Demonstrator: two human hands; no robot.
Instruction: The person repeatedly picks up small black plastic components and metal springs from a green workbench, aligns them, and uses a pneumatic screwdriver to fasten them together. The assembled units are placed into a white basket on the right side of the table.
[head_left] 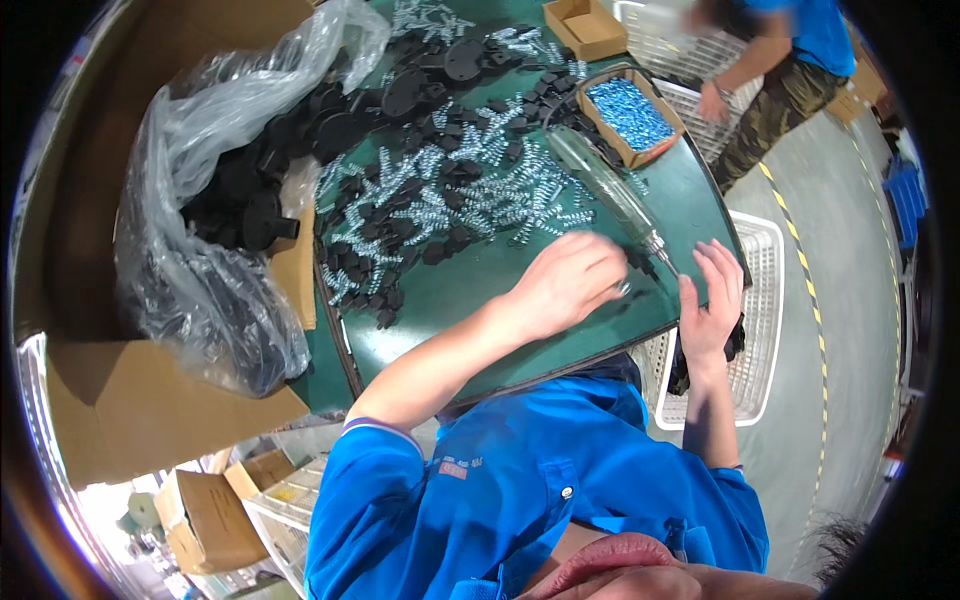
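My left hand (568, 284) hovers over the near part of the green table (430, 335), slightly blurred. Its fingers are curled together, with a small shiny bit at the tips that I cannot make out. At the table's right edge my right hand (712, 305) is open, thumb and fingers apart. Between the hands lies the tip of a clear-bodied electric screwdriver (615, 195), with small black parts (642, 264) beside it. Farther off, a loose pile of metal springs (525, 195) mixes with small black plastic pieces (455, 172). Round black housings (404, 93) lie behind them.
A cardboard box (661, 150) of blue fasteners stands beyond the screwdriver, near another small carton (590, 38). On the left, a large carton (150, 400) holds a plastic bag (190, 170) and black housings. A white basket (768, 330) sits below the right edge. Another person (790, 70) works beyond.
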